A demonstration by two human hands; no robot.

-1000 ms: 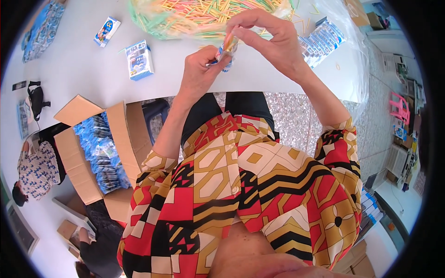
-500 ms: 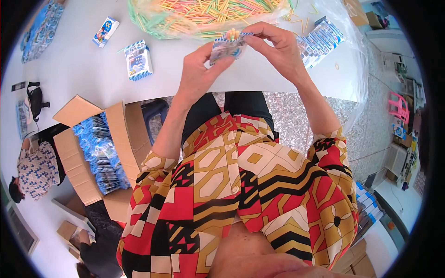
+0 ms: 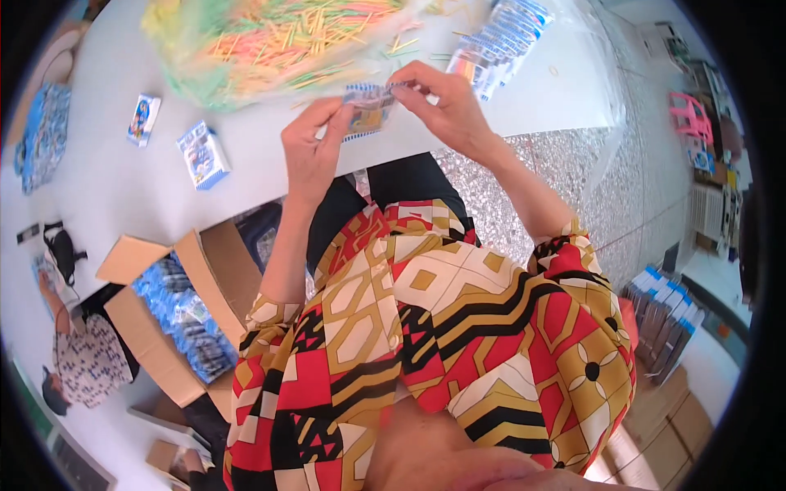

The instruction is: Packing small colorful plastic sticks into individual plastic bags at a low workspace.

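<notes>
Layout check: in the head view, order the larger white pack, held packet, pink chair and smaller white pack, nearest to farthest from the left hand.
1. Held packet: in the left hand.
2. Larger pack: to its left.
3. Smaller pack: farther left.
4. Pink chair: far right.

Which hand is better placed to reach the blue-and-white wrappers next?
Probably your right hand; it's nearer the wrappers. Your left hand is farther off, and both hold the small packet.

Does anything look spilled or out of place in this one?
Yes: a few loose sticks lie on the table, right of the bag that holds many more, so they look spilled.
</notes>
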